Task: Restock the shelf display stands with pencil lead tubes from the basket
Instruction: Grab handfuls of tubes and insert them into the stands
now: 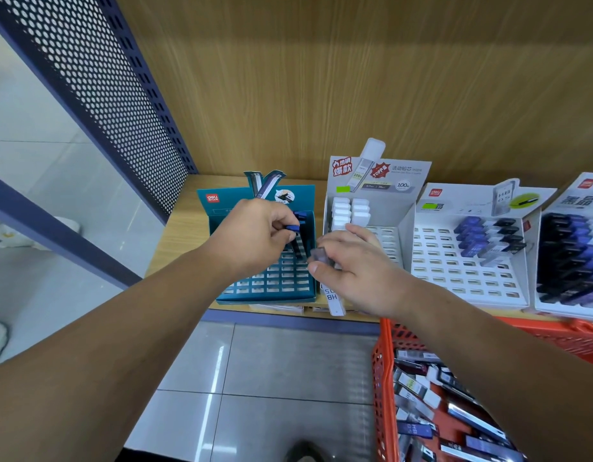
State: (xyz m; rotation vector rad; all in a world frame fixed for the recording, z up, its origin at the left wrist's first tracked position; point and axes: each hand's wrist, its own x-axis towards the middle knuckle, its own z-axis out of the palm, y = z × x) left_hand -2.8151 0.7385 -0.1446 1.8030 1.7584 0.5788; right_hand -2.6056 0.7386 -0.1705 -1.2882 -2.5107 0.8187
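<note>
While the left hand is pinching a blue-capped tube over the back right corner of the teal stand, the tube's dark body is pointing down at the open slots just below. The right hand is gripping a clear HB tube just beside that stand, its long axis running toward the front edge of the shelf. The basket is sitting below the shelf, to the right.

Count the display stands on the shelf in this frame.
4. Left to right: a teal stand under the left hand, a narrow white stand, a wider white stand, and a fourth stand cut off by the frame's right edge. More may sit out of view.
</note>
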